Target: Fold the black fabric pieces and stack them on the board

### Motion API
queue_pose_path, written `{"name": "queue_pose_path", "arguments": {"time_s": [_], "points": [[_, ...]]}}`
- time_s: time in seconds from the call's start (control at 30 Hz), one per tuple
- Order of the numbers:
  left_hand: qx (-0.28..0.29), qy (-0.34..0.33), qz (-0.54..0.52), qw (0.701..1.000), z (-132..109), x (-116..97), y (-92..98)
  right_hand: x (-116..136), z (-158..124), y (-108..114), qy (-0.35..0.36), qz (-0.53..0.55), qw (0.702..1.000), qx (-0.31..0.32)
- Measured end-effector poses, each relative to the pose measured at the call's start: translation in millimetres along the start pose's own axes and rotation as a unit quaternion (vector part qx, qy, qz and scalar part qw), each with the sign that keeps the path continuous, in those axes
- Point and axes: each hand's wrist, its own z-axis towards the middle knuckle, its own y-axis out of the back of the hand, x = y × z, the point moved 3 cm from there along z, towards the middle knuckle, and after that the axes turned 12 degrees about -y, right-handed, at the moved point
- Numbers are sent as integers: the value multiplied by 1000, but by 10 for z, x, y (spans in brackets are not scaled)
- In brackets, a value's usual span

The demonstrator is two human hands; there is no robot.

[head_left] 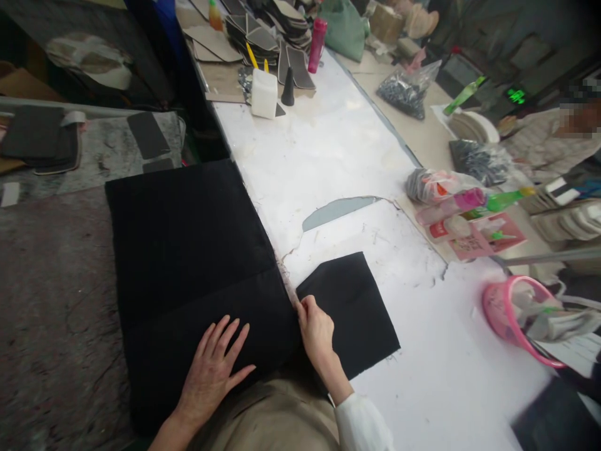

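Note:
A large sheet of black cloth (197,244) lies at left, reaching from a grey, stained surface to the edge of the white table. On its lower part my left hand (211,369) rests flat, fingers spread, holding nothing. My right hand (317,329) is closed in a pinch at the table's edge, between the large sheet and a smaller black cloth piece (357,307). Its fingertips meet near the left corner of that smaller piece; what is pinched, if anything, is hidden. The smaller piece lies flat on the white table (432,351), partly under my right wrist.
Stacked grey and black pieces (253,34), a white container (264,94) and a pink bottle (318,44) stand at the far end. Along the right are bags, bottles (451,207) and a pink basket (504,319). Another person (554,138) is at upper right.

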Motion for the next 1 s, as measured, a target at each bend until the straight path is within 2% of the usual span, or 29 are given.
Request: {"name": "queue_pose_path", "arguments": {"time_s": [0.13,0.27,0.3,0.37,0.47,0.57,0.63,0.7,0.83,0.87,0.93,1.0], "points": [[-11,8,-9,1000,3,-19,-13,-304,3,0,15,-41,996,-80],[-4,6,-4,1000,6,-45,-37,-451,31,-118,18,-54,994,-88],[1,2,1,1000,5,-48,-40,-478,44,-132,15,-25,996,-83],[9,0,6,1000,5,-46,-37,-551,77,-128,-2,102,993,-63],[18,-3,12,1000,17,-39,-21,-733,127,-59,-49,304,951,-32],[24,-13,11,1000,36,-31,7,-977,147,122,-93,384,918,-24],[30,-12,4,999,50,-25,38,-1152,129,334,-119,422,898,-32],[35,-5,-8,999,71,-27,84,-1315,87,590,-149,501,852,-27],[13,48,-69,996,204,-98,208,-1522,-39,1046,-197,694,691,35],[3,63,-98,993,272,-142,239,-1545,-71,1130,-202,715,667,49],[-11,85,-177,981,458,-274,291,-1567,-135,1252,-211,737,638,69],[1,100,-279,955,702,-465,327,-1555,-200,1334,-215,739,633,80]]}}
